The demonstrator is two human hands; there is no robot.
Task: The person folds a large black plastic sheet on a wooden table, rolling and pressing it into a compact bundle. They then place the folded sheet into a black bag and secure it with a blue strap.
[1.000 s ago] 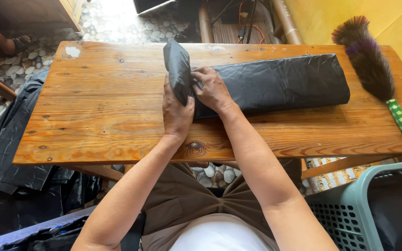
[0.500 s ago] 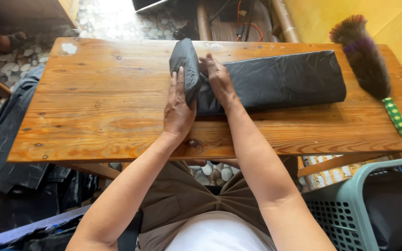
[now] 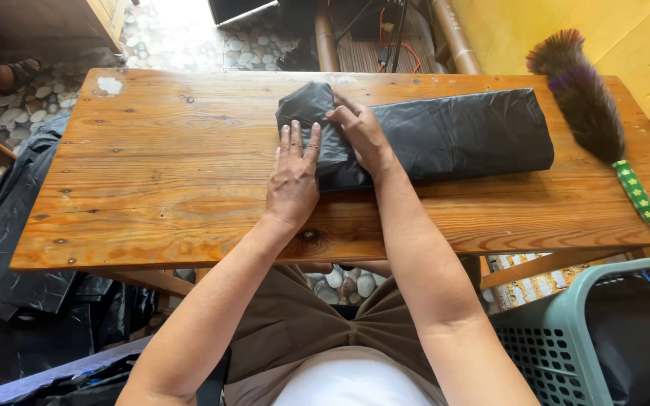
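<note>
A long folded black plastic sheet (image 3: 460, 131) lies across the wooden table (image 3: 159, 180). Its left end is turned over into a rounded fold (image 3: 306, 105). My left hand (image 3: 293, 177) lies flat, fingers spread, pressing the lower left edge of that fold. My right hand (image 3: 359, 131) rests on top of the fold, fingers pointing left and pressing the plastic down. Neither hand grips anything.
A feather duster (image 3: 584, 105) with a green handle lies at the table's right end. A teal plastic basket (image 3: 588, 338) stands at lower right. More black plastic (image 3: 9, 248) is heaped on the floor at left. Another person's sandalled foot (image 3: 16, 71) shows at upper left.
The raised left end of the black plastic has been folded down onto the roll. Both hands have moved from holding it up to pressing it flat.
</note>
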